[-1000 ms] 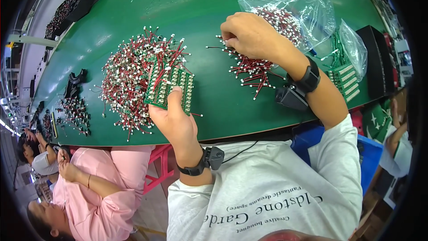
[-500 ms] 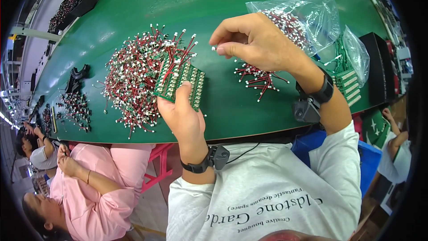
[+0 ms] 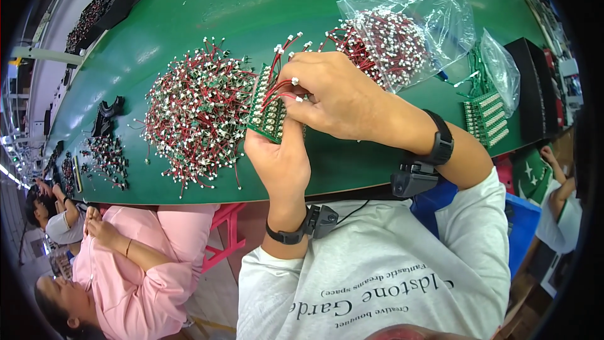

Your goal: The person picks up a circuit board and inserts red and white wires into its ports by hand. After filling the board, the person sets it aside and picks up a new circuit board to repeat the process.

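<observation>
My left hand grips the lower end of a green circuit board panel, its thumb lying along the face. Rows of small pale metallic parts cover the panel. Red wires with white connectors rise from its upper part. Over the panel's right side, my right hand is closed in a pinch on a red connector wire; its fingers hide part of the board and the exact contact. Just left of the panel lies a large heap of red wires with white connectors and small green boards.
A clear plastic bag lies partly over another heap of white-tipped red wires. Farther right are stacked green panels and a black box. Small dark parts lie at left. A person in pink sits to my left.
My right hand has come left and down from above the table to the panel. My left hand has shifted slightly right, turning the panel more upright.
</observation>
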